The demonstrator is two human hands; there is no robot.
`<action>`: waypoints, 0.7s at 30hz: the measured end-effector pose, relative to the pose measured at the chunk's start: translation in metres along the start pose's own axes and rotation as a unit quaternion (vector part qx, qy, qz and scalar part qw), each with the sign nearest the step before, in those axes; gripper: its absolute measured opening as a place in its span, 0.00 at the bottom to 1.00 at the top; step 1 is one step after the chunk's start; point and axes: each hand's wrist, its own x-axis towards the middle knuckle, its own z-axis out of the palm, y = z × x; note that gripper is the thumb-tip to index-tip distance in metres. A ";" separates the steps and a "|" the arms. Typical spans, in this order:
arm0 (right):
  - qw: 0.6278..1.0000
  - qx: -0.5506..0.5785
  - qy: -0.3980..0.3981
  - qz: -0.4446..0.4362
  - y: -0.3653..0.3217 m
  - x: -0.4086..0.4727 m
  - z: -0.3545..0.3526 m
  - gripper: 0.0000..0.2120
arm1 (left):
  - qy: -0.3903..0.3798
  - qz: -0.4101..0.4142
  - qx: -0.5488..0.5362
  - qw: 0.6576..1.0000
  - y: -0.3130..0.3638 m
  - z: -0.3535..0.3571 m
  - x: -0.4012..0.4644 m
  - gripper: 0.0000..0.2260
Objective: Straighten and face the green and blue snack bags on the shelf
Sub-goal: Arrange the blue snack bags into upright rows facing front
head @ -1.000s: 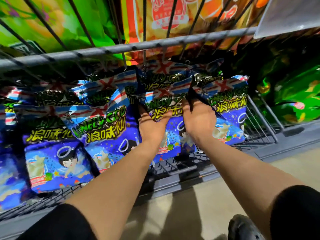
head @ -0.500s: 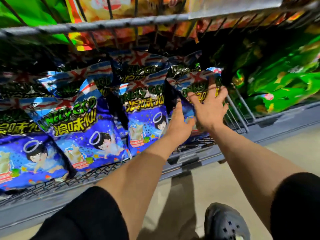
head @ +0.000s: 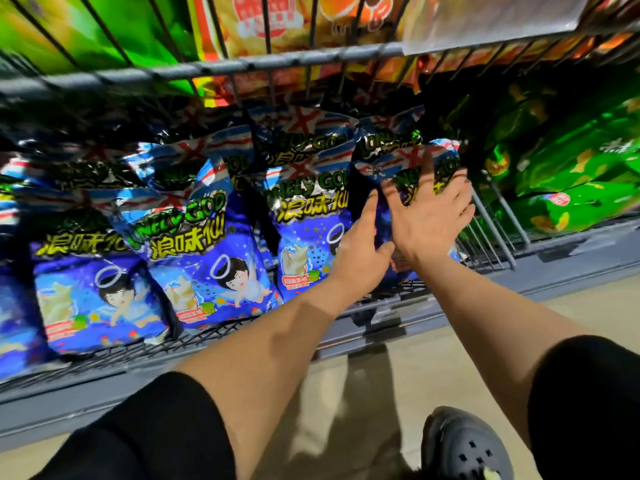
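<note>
Blue snack bags with green lettering stand in a row on a wire shelf [head: 242,327]. The rightmost blue bag [head: 398,161] leans against a wire divider [head: 498,223]. My right hand [head: 429,209] lies flat on its front with the fingers spread. My left hand [head: 360,247] touches the bag's left edge, fingers straight and thumb out. To the left stand a middle blue bag [head: 304,220] and a tilted blue bag [head: 204,244]. Green snack bags [head: 568,168] lie beyond the divider on the right.
A wire basket shelf [head: 242,65] hangs overhead with orange bags [head: 270,26] and green bags [head: 114,32]. A clear price-tag holder [head: 491,22] sits at its right end. Beige floor and my black shoe [head: 464,445] are below.
Both hands left the middle blue bag and went right to the rightmost one. The right hand went from gripping to flat with spread fingers; the left hand opened along the bag's left edge.
</note>
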 end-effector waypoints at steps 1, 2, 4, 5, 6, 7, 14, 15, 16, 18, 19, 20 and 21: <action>0.999 0.002 0.024 -0.024 -0.010 -0.006 -0.002 0.35 | 0.031 0.030 0.000 0.999 0.005 -0.011 -0.010 0.34; 0.998 0.014 0.037 -0.054 -0.023 -0.013 -0.005 0.34 | 0.068 0.069 0.020 0.995 0.010 -0.025 -0.021 0.31; 0.992 0.038 0.035 -0.116 -0.056 -0.027 -0.007 0.34 | 0.156 0.129 0.103 0.974 0.012 -0.057 -0.044 0.26; 0.987 0.045 0.027 -0.149 -0.075 -0.035 -0.007 0.34 | 0.208 0.138 0.147 0.957 0.009 -0.075 -0.054 0.24; 0.981 0.056 0.015 -0.186 -0.095 -0.045 -0.009 0.33 | 0.262 0.134 0.185 0.938 0.005 -0.095 -0.063 0.23; 0.972 0.073 -0.002 -0.225 -0.115 -0.057 -0.010 0.33 | 0.313 0.122 0.218 0.916 -0.002 -0.115 -0.071 0.23; 0.947 0.230 -0.141 -0.174 -0.193 -0.140 0.010 0.49 | 0.382 -0.090 0.203 0.897 -0.065 -0.207 -0.117 0.27; 0.949 0.235 -0.158 -0.141 -0.193 -0.146 0.017 0.51 | 0.352 -0.108 0.160 0.916 -0.074 -0.210 -0.119 0.25; 0.948 0.243 -0.172 -0.114 -0.193 -0.152 0.024 0.50 | 0.326 -0.114 0.128 0.930 -0.081 -0.213 -0.122 0.22; 0.939 0.282 -0.189 -0.050 -0.186 -0.152 0.036 0.45 | 0.281 -0.116 0.093 0.948 -0.082 -0.210 -0.122 0.16; 0.934 0.302 -0.188 -0.021 -0.185 -0.151 0.041 0.42 | 0.260 -0.122 0.080 0.955 -0.080 -0.208 -0.122 0.16; 0.931 0.314 -0.185 0.001 -0.184 -0.148 0.045 0.40 | 0.241 -0.131 0.067 0.959 -0.076 -0.206 -0.120 0.19; 0.929 0.319 -0.187 0.016 -0.184 -0.144 0.048 0.38 | 0.223 -0.143 0.054 0.963 -0.073 -0.203 -0.117 0.22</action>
